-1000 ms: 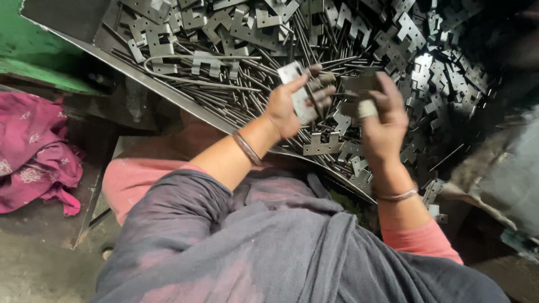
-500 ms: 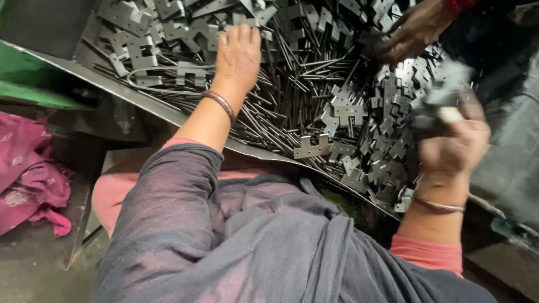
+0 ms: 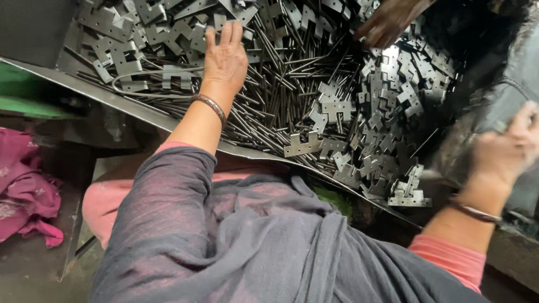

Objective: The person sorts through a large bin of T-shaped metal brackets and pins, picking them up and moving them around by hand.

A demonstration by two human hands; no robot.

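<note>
A big sheet-metal tray (image 3: pixel 135 108) holds a heap of flat grey hinge plates (image 3: pixel 393 106) and thin steel rods (image 3: pixel 281 115). My left hand (image 3: pixel 224 59), a bangle on its wrist, lies palm down with fingers stretched on the plates and rods at the tray's upper left; I see nothing gripped in it. My right hand (image 3: pixel 505 148) is off the tray's right edge, blurred by motion, over a dark grey sack (image 3: pixel 519 73). Whether it holds anything is unclear.
Another person's hand (image 3: pixel 387 22) reaches into the plates at the top of the tray. A crumpled pink cloth (image 3: pixel 25 193) lies on the floor at the left. My lap, draped in grey cloth (image 3: pixel 252 247), fills the foreground below the tray.
My left hand has let go of the plate it held with the right hand and reached up-left into the heap. My right hand has swung right, off the tray.
</note>
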